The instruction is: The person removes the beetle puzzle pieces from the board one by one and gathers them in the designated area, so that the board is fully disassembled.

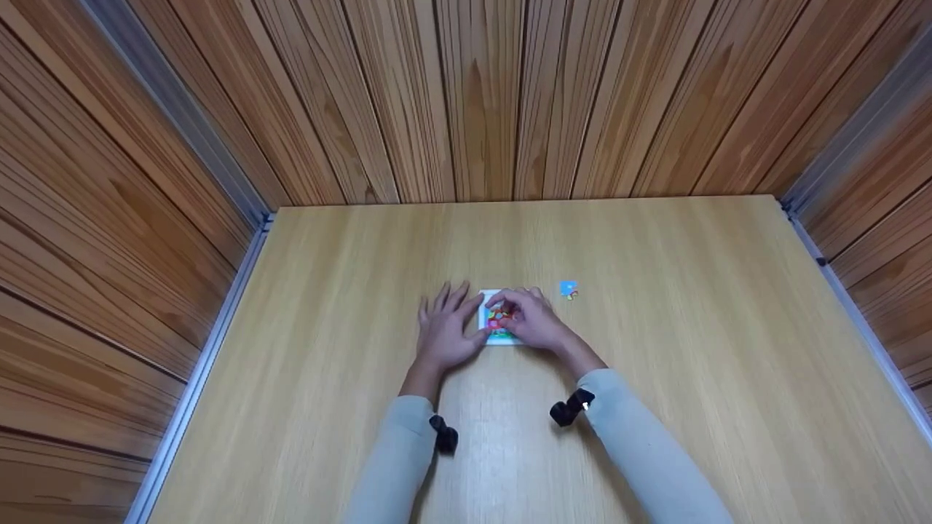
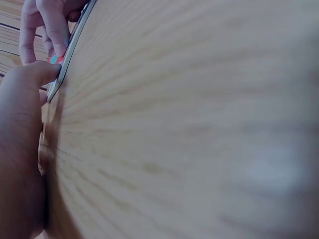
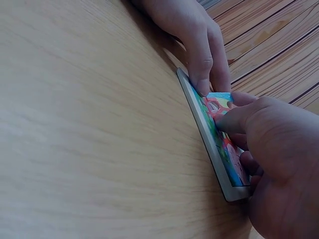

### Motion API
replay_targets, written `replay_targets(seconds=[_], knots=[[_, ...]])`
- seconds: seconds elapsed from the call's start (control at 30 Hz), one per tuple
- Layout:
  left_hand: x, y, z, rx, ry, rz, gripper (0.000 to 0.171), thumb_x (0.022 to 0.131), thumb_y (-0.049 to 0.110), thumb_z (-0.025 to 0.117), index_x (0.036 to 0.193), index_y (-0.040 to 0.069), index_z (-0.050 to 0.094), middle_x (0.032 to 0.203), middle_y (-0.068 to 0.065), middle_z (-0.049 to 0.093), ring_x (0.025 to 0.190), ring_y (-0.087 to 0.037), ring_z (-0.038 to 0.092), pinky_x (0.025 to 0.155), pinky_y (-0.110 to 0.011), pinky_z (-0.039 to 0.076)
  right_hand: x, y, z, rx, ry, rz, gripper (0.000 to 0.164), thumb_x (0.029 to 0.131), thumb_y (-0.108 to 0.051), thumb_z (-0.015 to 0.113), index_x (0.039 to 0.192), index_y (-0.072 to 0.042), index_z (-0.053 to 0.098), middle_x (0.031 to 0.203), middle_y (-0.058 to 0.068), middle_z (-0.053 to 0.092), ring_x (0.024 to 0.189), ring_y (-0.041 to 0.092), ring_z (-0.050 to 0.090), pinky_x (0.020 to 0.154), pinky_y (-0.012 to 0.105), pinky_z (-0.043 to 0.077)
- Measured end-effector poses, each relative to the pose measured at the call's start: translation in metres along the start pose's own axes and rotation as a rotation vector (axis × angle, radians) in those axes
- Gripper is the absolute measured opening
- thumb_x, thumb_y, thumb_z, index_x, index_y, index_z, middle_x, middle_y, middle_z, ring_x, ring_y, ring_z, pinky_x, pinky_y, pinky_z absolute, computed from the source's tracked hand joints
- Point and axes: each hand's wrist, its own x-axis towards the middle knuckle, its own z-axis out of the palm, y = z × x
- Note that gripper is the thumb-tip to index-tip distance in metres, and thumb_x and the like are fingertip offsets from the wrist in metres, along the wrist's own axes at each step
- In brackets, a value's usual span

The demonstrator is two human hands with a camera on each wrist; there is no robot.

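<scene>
At the far left, a wall of wooden planks (image 1: 95,204) was edged by a metal rail (image 1: 200,349). Further right, a pale sleeve (image 1: 397,458) was seen, with a small black device (image 1: 444,435) worn at the wrist. The left hand (image 1: 445,335) was laid on the tabletop (image 1: 328,291), its fingers spread apart, and the left side of a small white-framed puzzle (image 1: 481,320) was touched by its thumb and forefinger. The puzzle was placed flat at the middle of the tabletop, between the two hands, and was partly covered by them. Over its colourful picture, a puzzle piece (image 3: 218,102) was held tilted up, pinched between thumb and fingers of the right hand (image 1: 531,320); whether its lower edge was rested on the picture could not be told. Just beyond that hand, to the right, a loose blue piece (image 1: 568,288) was left lying on the tabletop. Another metal rail (image 1: 859,320) was seen at the far right.
</scene>
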Motion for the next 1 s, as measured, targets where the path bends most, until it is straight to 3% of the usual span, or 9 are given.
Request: replay_targets(seconds=[0.3, 0.8, 1.0], knots=[[-0.0003, -0.0012, 0.0017, 0.007, 0.004, 0.002, 0.075, 0.099, 0.058, 0.062, 0.167, 0.028, 0.056, 0.188, -0.006, 0.034, 0.178, -0.044, 0.016, 0.139, -0.081, 0.003, -0.002, -0.0013, -0.0019, 0.016, -0.026, 0.077, 0.036, 0.098, -0.01, 0.084, 0.134, -0.014, 0.081, 0.118, 0.015, 0.075, 0.112, 0.023, 0.049, 0.095, 0.034, 0.038], [-0.0009, -0.0016, 0.0007, 0.004, 0.015, 0.022, 0.075, 0.1, 0.059, 0.062, 0.166, 0.024, 0.058, 0.186, -0.009, 0.038, 0.177, -0.045, 0.021, 0.137, -0.083, 0.008, -0.0019, 0.0041, 0.0043, 0.008, 0.05, -0.025, 0.033, 0.094, -0.019, 0.088, 0.126, -0.011, 0.084, 0.103, 0.009, 0.075, 0.099, 0.019, 0.049, 0.088, 0.031, 0.033], [0.0, -0.0015, 0.0007, 0.001, 0.008, 0.018, 0.076, 0.101, 0.061, 0.062, 0.167, 0.025, 0.056, 0.187, -0.009, 0.036, 0.178, -0.045, 0.018, 0.137, -0.083, 0.005, -0.0007, -0.0026, 0.0018, -0.032, 0.02, 0.039, 0.036, 0.094, -0.017, 0.089, 0.129, -0.011, 0.084, 0.107, 0.013, 0.075, 0.102, 0.02, 0.05, 0.091, 0.034, 0.035]])
